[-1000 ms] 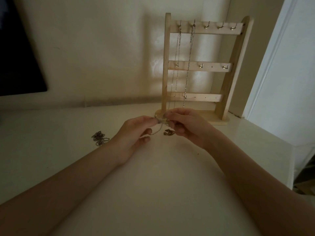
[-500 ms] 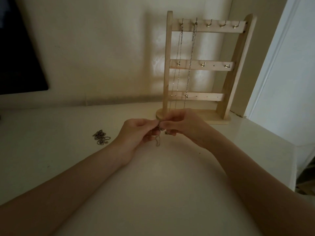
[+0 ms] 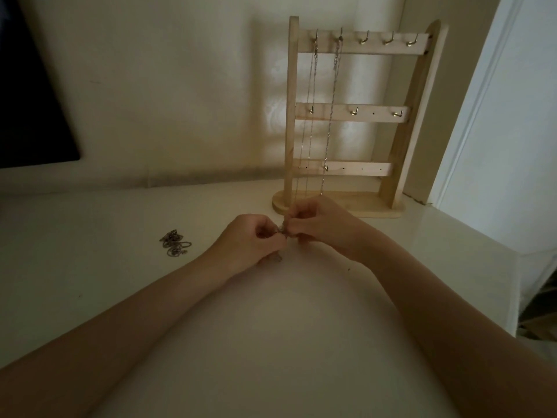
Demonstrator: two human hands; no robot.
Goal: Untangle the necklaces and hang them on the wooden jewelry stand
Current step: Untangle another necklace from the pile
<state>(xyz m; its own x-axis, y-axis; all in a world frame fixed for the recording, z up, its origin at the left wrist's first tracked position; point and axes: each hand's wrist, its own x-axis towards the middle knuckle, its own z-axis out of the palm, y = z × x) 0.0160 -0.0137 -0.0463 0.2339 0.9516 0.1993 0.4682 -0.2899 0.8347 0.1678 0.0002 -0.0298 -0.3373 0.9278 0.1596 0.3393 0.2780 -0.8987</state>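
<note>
Wooden jewelry stand [image 3: 355, 203]: upright at the back of the worktop [image 3: 271, 342], close to the wall, three crossbars with small hooks. Placed within reach beyond the hands, so a freed chain can go straight up to a hook.

Hung necklaces [image 3: 310, 116]: two, on the first two hooks from the left of the top bar, dropping straight past the middle and lower bars toward the base. Hung from the top bar, presumably because only that height lets their length fall free.

Free hooks [image 3: 455, 40]: three on the top bar, vacant.

Tangled necklace in hand [image 3: 283, 235]: a small knot of chain held just above the worktop, in front of the stand's base, with a short end dangling below the left hand.

Left hand [image 3: 256, 239]: fingers curled, pinching the knot from its side.

Right hand [image 3: 316, 224]: fingers curled, pinching the same knot from the opposite side; fingertips of both hands nearly meet, a grip suited to picking links apart. In the dim light I cannot tell which strand each holds.

Remaining chain heap [image 3: 174, 244]: bunched on the worktop, left of the hands, apart from them, untouched.
</note>
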